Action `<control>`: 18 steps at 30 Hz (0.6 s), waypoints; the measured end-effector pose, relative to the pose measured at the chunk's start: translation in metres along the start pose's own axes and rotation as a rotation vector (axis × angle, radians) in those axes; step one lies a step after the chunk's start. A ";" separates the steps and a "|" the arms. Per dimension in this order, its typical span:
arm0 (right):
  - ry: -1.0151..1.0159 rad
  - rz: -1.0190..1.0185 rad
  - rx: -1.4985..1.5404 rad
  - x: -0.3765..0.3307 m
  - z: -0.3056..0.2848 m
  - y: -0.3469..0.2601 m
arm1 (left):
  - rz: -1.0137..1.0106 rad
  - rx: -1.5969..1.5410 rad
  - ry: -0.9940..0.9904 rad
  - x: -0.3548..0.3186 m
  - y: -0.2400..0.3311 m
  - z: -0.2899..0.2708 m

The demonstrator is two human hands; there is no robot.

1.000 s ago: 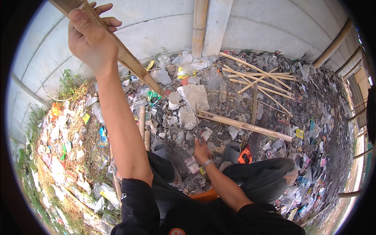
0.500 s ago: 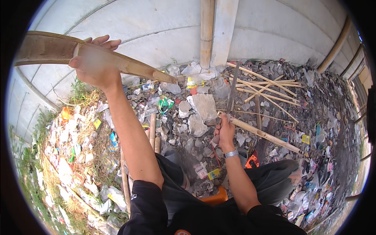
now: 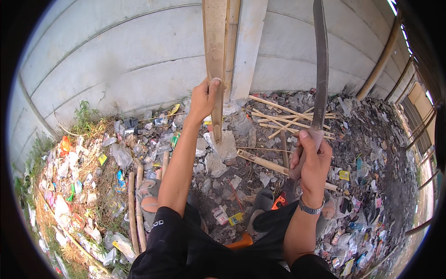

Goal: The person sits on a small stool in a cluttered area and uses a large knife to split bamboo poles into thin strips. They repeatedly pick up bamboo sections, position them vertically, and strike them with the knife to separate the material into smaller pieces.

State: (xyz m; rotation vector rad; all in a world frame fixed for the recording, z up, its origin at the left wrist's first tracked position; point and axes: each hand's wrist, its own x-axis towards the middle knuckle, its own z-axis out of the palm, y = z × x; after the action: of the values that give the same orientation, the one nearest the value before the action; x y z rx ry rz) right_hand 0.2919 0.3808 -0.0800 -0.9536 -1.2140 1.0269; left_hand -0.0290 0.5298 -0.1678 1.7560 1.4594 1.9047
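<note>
My left hand (image 3: pixel 204 98) grips a long split bamboo strip (image 3: pixel 216 56) and holds it upright, its lower end resting on the littered ground near a pale stone. My right hand (image 3: pixel 310 158) is closed around the handle of a long dark machete (image 3: pixel 319 69), whose blade points straight up in front of the wall. The blade stands to the right of the strip, apart from it. My legs in dark trousers and a sandalled foot (image 3: pixel 263 201) show below.
A grey concrete panel wall (image 3: pixel 130 65) with a post (image 3: pixel 251 46) rises ahead. Several cut bamboo strips (image 3: pixel 288 116) lie on the rubbish-strewn ground. Bamboo sticks (image 3: pixel 135 209) lie by my left leg. An orange object (image 3: pixel 239 241) sits between my legs.
My left hand swung the bamboo strip from slanting leftward to upright. My right hand rose from the ground and now holds the machete raised, blade up.
</note>
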 end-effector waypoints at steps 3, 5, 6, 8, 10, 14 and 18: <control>-0.014 -0.179 -0.013 -0.019 -0.004 -0.040 | 0.050 0.068 0.048 -0.006 -0.003 0.009; -0.026 -0.275 0.015 -0.033 0.006 -0.069 | 0.102 0.119 0.101 -0.006 0.004 0.012; -0.039 -0.322 -0.001 -0.041 0.012 -0.080 | 0.121 0.166 0.125 -0.011 0.005 0.012; -0.091 -0.402 -0.033 -0.048 0.021 -0.089 | 0.161 0.259 0.165 -0.018 0.015 0.006; -0.162 -0.462 -0.092 -0.047 0.028 -0.092 | 0.187 0.330 0.189 -0.029 0.023 0.008; -0.254 -0.571 -0.189 -0.045 0.048 -0.094 | 0.222 0.434 0.207 -0.036 0.028 0.005; -0.260 -0.664 -0.249 -0.046 0.064 -0.096 | 0.232 0.398 0.234 -0.047 0.028 0.006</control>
State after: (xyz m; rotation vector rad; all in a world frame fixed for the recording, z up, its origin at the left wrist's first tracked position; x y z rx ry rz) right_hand 0.2352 0.3128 0.0066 -0.5356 -1.7499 0.4797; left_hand 0.0036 0.4863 -0.1801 1.9977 1.9037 2.1068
